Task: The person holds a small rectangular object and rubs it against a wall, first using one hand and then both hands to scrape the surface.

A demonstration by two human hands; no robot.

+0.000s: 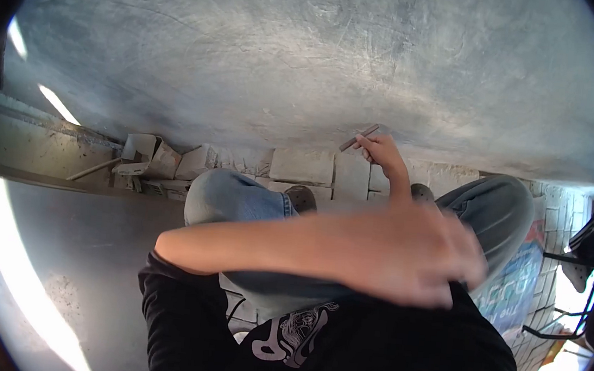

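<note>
My right hand pinches a thin, dark brown flat bar between thumb and fingers. The bar is tilted, close in front of the lower part of a grey, scuffed wall. My left arm reaches across my body to the right. At its end my left hand is smeared by motion; it overlaps my right forearm in this view, hiding part of it.
Pale bricks pave the floor along the wall's foot. Broken cardboard boxes and a stick lie left. A printed banner lies at my right, before a black metal chair. My bent knees flank the work.
</note>
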